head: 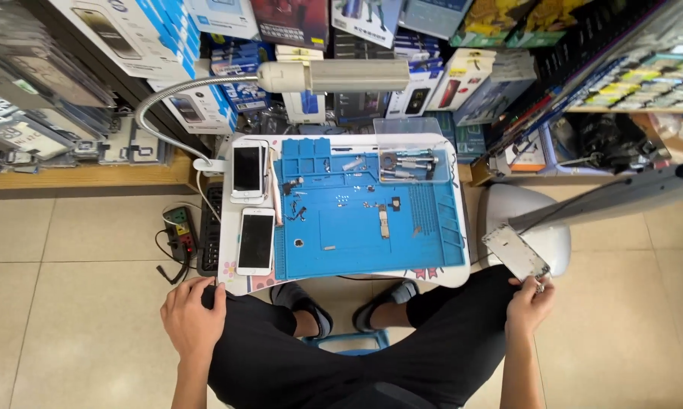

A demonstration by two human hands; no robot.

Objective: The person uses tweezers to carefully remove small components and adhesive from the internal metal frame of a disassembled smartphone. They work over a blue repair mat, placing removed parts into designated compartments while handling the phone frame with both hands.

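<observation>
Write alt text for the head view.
A seated person's right hand holds an opened phone frame beside a small table; the left hand rests on the knee. A blue repair mat and two white phones lie there.

There are two white smartphones lying on the small work table, one blue repair mat, one gooseneck lamp, one phone frame, one power strip, and two hands.

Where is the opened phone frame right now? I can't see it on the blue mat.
In the head view, the phone frame is off the mat to the right, held up by the right hand beside the white lamp base.
</observation>
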